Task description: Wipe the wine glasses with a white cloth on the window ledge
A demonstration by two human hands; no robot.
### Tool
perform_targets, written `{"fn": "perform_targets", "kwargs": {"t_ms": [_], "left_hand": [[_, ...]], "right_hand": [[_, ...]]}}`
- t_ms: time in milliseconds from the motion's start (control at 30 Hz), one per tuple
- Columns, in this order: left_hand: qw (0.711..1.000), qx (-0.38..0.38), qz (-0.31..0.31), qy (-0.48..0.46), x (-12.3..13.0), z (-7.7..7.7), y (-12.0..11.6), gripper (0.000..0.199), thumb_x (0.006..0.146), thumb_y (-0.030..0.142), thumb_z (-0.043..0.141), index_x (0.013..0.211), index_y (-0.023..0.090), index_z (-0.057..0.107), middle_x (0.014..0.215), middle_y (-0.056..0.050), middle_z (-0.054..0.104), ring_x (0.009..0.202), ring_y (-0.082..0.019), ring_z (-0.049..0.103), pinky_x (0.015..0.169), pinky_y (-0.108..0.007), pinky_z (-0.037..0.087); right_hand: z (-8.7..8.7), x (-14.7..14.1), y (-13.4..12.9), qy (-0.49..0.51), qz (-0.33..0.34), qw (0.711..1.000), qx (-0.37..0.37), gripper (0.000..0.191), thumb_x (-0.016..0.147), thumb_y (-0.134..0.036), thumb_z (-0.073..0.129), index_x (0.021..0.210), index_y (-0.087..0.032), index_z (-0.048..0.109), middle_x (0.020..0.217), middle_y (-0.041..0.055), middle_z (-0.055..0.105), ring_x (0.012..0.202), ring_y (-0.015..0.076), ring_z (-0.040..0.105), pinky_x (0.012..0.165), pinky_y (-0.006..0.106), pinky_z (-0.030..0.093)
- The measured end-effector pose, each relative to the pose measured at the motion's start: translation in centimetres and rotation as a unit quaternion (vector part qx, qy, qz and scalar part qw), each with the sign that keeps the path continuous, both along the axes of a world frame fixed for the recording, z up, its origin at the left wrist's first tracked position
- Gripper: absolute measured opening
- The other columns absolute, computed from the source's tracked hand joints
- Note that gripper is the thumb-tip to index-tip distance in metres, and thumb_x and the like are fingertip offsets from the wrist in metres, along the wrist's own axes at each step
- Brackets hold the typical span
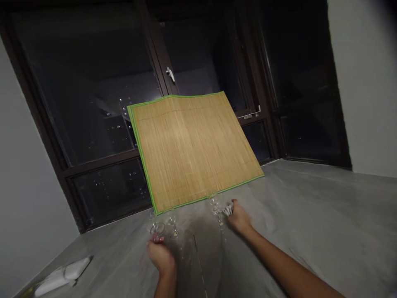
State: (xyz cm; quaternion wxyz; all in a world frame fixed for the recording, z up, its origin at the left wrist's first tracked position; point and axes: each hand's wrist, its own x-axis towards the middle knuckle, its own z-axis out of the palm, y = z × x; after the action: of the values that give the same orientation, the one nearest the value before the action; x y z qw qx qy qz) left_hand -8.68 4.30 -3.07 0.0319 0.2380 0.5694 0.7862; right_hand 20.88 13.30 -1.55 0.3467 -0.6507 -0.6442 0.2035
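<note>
Low in the middle, my left hand (161, 253) has its fingers closed around a clear glass (157, 228) whose round rim faces me. Just to its right stands a clear stemmed glass (172, 222). My right hand (240, 217) grips a crumpled white cloth (228, 210), which may be tissue. Left of that cloth is another clear stemmed glass (214, 205), apart from my fingers as far as I can see. Blur softens the edges of the glasses and fingers.
A bamboo mat (198, 145) with green edging stands propped against the dark window behind the glasses. On the grey stone surface (310, 223), at the lower left, lies a white bundle (63, 275) with a band around it. A white window handle (170, 74) is above.
</note>
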Motion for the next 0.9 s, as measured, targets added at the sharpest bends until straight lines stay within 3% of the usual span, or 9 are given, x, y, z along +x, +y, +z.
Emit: {"fn": "perform_targets", "kwargs": {"t_ms": [133,267,333,433,533,600,700,900], "left_hand": [[1.0,-0.015,-0.001,-0.004,2.0,0.5,0.0,0.03,0.082,0.04,0.03,0.079,0.02,0.053,0.07,-0.001,0.056,0.068,-0.019,0.053,0.068,-0.033,0.043],[0.998,-0.03,-0.027,0.04,4.4,0.9,-0.6,0.038,0.087,0.047,0.03,0.076,0.021,0.054,0.074,-0.002,0.057,0.075,-0.02,0.053,0.073,-0.034,0.044],[0.996,-0.036,-0.045,0.069,5.5,0.8,-0.8,0.042,0.089,0.052,0.031,0.08,0.02,0.057,0.074,-0.002,0.056,0.078,-0.02,0.054,0.076,-0.034,0.044],[0.988,-0.054,-0.071,0.128,6.8,0.6,-1.0,0.049,0.09,0.058,0.031,0.094,0.019,0.059,0.082,-0.003,0.06,0.084,-0.021,0.056,0.082,-0.035,0.044],[0.969,-0.095,-0.107,0.203,7.7,0.4,-0.9,0.049,0.093,0.056,0.029,0.109,0.018,0.056,0.102,-0.008,0.063,0.1,-0.023,0.058,0.091,-0.036,0.043],[0.955,-0.121,-0.134,0.236,8.2,0.4,-0.8,0.046,0.094,0.052,0.028,0.114,0.019,0.053,0.113,-0.01,0.062,0.107,-0.023,0.057,0.095,-0.036,0.042],[0.941,-0.142,-0.142,0.274,8.7,0.5,-0.8,0.045,0.095,0.047,0.028,0.121,0.017,0.051,0.121,-0.012,0.059,0.113,-0.022,0.055,0.099,-0.036,0.041],[0.903,-0.179,-0.182,0.346,9.2,0.2,-0.8,0.052,0.096,0.042,0.029,0.136,0.015,0.046,0.137,-0.014,0.054,0.126,-0.022,0.05,0.109,-0.038,0.034]], "right_hand": [[1.6,0.8,-0.7,0.073,-0.055,0.99,0.106,0.06,0.082,-0.021,0.047,0.14,-0.014,0.034,0.105,0.0137,0.069,0.09,0.0274,0.068,0.069,0.032,0.045],[2.6,0.1,-2.0,0.149,-0.079,0.95,0.263,0.057,0.085,-0.027,0.045,0.14,-0.013,0.036,0.115,0.0152,0.066,0.094,0.0269,0.066,0.077,0.035,0.048],[2.5,-0.8,-2.9,0.147,-0.023,0.94,0.306,0.056,0.085,-0.03,0.047,0.138,-0.013,0.039,0.118,0.016,0.065,0.095,0.028,0.065,0.079,0.037,0.049],[1.7,-2.5,-4.5,0.117,0.125,0.927,0.334,0.054,0.084,-0.028,0.05,0.136,-0.015,0.042,0.117,0.0141,0.066,0.096,0.0268,0.066,0.082,0.036,0.05],[1.1,-3.9,-5.9,0.08,0.269,0.902,0.329,0.063,0.079,-0.021,0.054,0.14,-0.019,0.036,0.118,0.0114,0.066,0.098,0.0238,0.066,0.084,0.034,0.049],[0.9,-4.4,-6.6,0.068,0.329,0.89,0.308,0.069,0.078,-0.018,0.055,0.142,-0.021,0.031,0.113,0.0081,0.068,0.093,0.0222,0.066,0.082,0.033,0.05],[0.7,-4.7,-6.9,0.077,0.359,0.886,0.283,0.066,0.08,-0.015,0.052,0.142,-0.024,0.031,0.109,0.0057,0.068,0.091,0.0208,0.065,0.081,0.033,0.049],[0.0,-5.1,-6.6,0.105,0.377,0.871,0.297,0.07,0.076,-0.007,0.049,0.142,-0.022,0.033,0.133,0.011,0.058,0.117,0.0217,0.057,0.099,0.037,0.044]]}}
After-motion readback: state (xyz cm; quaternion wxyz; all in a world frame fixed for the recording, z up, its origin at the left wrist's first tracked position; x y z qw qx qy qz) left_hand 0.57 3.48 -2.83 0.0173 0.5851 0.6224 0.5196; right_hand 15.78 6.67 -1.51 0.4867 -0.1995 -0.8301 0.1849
